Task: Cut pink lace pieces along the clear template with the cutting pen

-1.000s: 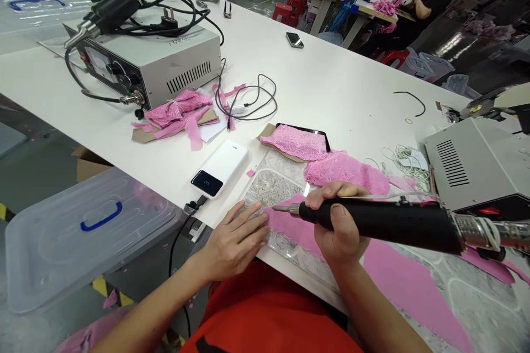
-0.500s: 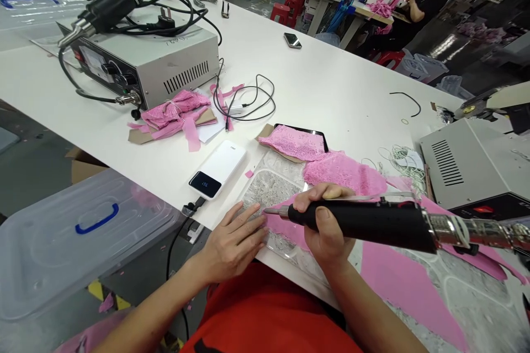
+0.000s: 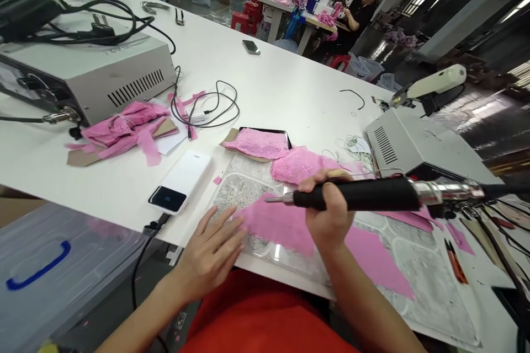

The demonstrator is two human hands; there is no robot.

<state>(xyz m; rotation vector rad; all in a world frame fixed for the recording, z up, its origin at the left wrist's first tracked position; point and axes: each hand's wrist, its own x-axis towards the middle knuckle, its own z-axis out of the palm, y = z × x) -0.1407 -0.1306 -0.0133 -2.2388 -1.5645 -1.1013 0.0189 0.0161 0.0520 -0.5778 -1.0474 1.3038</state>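
My right hand (image 3: 329,215) is wrapped round a black handheld cutting tool (image 3: 364,194) with a metal tip pointing left, held just above a strip of pink fabric (image 3: 285,229). The fabric lies on a clear scratched mat (image 3: 430,281) at the table's front edge. My left hand (image 3: 211,253) lies flat, fingers spread, on the left end of the pink fabric and the mat. Pink lace pieces (image 3: 298,162) lie just behind the tool.
A white power bank (image 3: 180,182) lies left of the mat. Grey control boxes stand at the left (image 3: 83,77) and right (image 3: 414,143). Pink scraps (image 3: 120,129), cables (image 3: 207,105) and a phone (image 3: 250,47) are on the white table (image 3: 290,83). A plastic bin (image 3: 45,265) sits below left. Another person sits at a far sewing station.
The view has swung right, so everything shifted left in frame. The tool's tip has lifted slightly off the fabric edge and my left hand slid a little toward me.
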